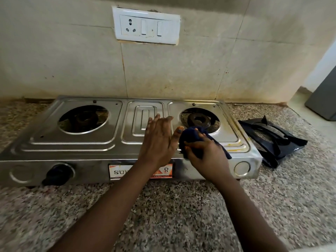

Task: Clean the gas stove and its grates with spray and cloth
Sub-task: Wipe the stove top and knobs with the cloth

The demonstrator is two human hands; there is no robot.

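the dark blue cloth (195,140) is bunched in the right hand (207,157), whose grip is closed round it, just above the front edge of the steel stove (72,142) beside the right burner (199,120). the left hand (158,140) lies open and flat on the stove's middle panel. the cloth is judged soft and light, best held wadded. the grates (272,139) are stacked on the table (163,206) to the right; they look stiff and heavy, and are best taken by the outer frame.
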